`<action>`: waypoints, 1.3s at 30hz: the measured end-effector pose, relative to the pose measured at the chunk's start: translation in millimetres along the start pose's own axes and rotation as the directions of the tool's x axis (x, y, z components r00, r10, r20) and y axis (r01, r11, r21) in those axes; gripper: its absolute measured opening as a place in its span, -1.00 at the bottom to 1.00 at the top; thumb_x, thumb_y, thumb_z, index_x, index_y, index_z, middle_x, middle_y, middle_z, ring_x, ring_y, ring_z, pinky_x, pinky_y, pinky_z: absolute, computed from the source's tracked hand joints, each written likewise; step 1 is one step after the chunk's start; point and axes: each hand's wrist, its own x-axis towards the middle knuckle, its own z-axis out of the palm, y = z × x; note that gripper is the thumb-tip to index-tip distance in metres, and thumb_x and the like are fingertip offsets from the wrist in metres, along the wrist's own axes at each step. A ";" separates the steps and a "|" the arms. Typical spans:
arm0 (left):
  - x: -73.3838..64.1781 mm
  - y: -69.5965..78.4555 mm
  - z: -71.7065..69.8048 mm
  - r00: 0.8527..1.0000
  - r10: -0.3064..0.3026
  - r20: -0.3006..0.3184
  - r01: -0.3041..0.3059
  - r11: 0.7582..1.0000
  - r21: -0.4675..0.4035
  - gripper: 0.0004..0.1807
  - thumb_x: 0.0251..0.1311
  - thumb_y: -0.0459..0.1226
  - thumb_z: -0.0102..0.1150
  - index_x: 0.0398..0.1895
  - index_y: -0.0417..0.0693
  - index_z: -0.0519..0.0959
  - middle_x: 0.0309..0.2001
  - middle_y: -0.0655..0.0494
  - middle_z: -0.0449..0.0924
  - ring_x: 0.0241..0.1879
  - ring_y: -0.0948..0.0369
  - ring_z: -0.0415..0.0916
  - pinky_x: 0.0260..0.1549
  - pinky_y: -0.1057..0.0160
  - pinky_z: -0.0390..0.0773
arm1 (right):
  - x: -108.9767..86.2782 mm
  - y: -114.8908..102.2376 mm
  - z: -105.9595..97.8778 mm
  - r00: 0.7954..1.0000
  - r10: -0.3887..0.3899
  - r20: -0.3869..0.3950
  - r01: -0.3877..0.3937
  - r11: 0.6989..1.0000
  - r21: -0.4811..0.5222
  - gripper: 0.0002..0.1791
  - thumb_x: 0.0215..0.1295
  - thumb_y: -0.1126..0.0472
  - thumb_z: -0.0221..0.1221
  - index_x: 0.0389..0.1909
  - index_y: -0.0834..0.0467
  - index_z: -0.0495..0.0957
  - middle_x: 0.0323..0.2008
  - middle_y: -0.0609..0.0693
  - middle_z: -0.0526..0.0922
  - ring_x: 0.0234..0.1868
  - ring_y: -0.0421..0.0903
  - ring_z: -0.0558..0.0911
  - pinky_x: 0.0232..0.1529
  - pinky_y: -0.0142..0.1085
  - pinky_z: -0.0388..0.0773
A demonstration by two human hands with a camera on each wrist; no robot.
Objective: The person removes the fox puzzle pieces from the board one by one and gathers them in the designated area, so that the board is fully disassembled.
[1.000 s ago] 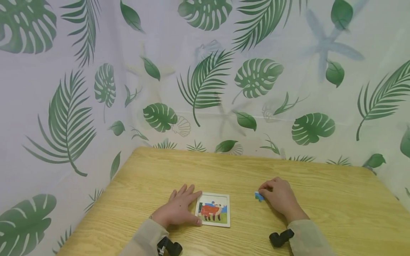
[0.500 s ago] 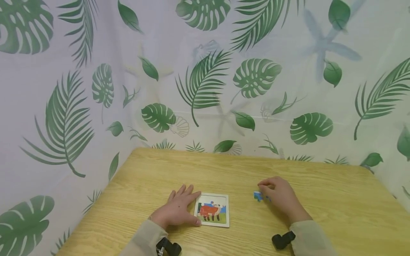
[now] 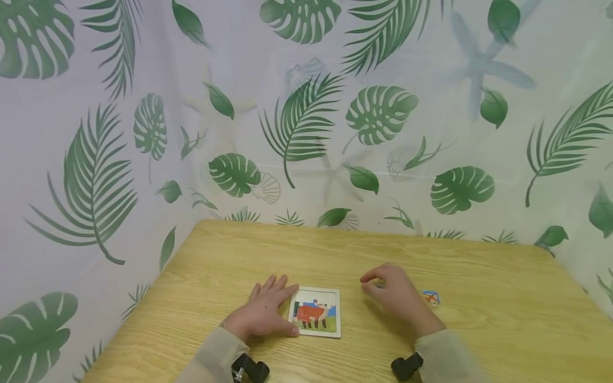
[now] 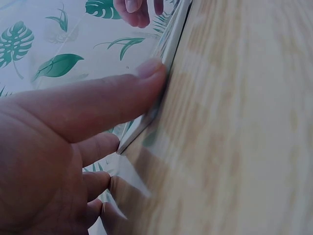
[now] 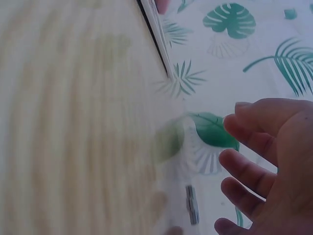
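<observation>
Now the right hand (image 3: 395,293) has swung left, loose fingers (image 5: 248,169) apparently empty, revealing an orange-and-blue piece (image 3: 431,298); the left hand (image 3: 261,314), fingers spread, braces the puzzle frame (image 3: 320,334) on the tabletop (image 3: 268,247), the fitting seemingly unfinished.

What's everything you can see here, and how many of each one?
picture board: one, white-framed with a red animal, on the table
small piece: one, blue and orange, on the table, right of the board
blue bit: one, blue, showing between the right grip's fingers; held or behind, I can't tell
blurry thing: one, grey, low in the right wrist view, maybe a piece
table: one, yellowish wood grain, under the board
wall covering: at least two sides, white with green leaves, around the table
black gadgets: two, black, by the sleeve cuffs
sleeves: two, beige, bottom of the head view
left grip: one, bare, touching the board's left edge
right grip: one, bare, right of the board
</observation>
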 end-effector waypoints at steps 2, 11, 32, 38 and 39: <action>0.0 0.0 -0.1 1.000 0.001 -0.003 -0.001 1.000 0.005 0.07 0.01 0.08 0.52 0.58 0.03 0.23 0.60 -0.17 -0.12 0.58 -0.16 -0.35 0.42 -0.31 -0.38 | 0.5 -5.9 4.6 1.000 -0.015 0.007 0.015 1.000 -0.009 -0.89 0.35 0.16 0.29 -0.21 0.04 0.77 -0.10 0.00 0.67 0.07 0.12 0.55 0.15 0.12 0.45; -0.6 0.0 -1.0 1.000 0.002 -0.004 -0.002 1.000 -0.001 0.08 -0.01 0.09 0.53 0.57 0.01 0.23 0.60 -0.20 -0.11 0.58 -0.17 -0.35 0.42 -0.32 -0.38 | -1.8 -28.0 17.6 0.997 -0.019 0.070 0.018 1.000 0.016 -0.92 0.34 0.18 0.31 -0.22 -0.01 0.75 -0.10 -0.07 0.63 0.09 0.09 0.52 0.16 0.12 0.43; -1.6 1.3 -1.4 1.000 -0.012 0.003 0.012 1.000 0.018 0.07 0.02 0.11 0.50 0.58 0.01 0.23 0.60 -0.18 -0.13 0.58 -0.16 -0.35 0.42 -0.32 -0.37 | -6.4 -47.4 43.9 0.984 0.011 0.176 -0.015 1.000 0.019 -0.94 0.29 0.15 0.35 -0.24 -0.07 0.72 -0.22 -0.19 0.55 -0.10 -0.15 0.51 0.03 -0.03 0.50; -2.9 5.7 -1.8 1.000 -0.006 0.006 0.006 0.999 0.032 0.07 0.05 0.11 0.47 0.59 -0.03 0.20 0.61 -0.12 -0.15 0.57 -0.17 -0.35 0.42 -0.32 -0.38 | -9.0 -46.1 47.2 0.985 -0.068 0.162 0.082 0.993 -0.079 -0.89 0.20 0.14 0.42 -0.26 -0.07 0.73 -0.26 -0.22 0.52 -0.15 -0.13 0.47 -0.05 -0.07 0.47; -2.9 6.0 -1.6 1.000 -0.005 0.005 0.005 0.999 0.034 0.07 0.05 0.11 0.47 0.59 -0.03 0.20 0.61 -0.10 -0.14 0.57 -0.17 -0.35 0.41 -0.33 -0.38 | -9.1 -46.0 47.4 0.984 -0.070 0.162 0.086 0.992 -0.090 -0.89 0.19 0.13 0.42 -0.26 -0.07 0.72 -0.26 -0.22 0.52 -0.14 -0.13 0.47 -0.04 -0.07 0.46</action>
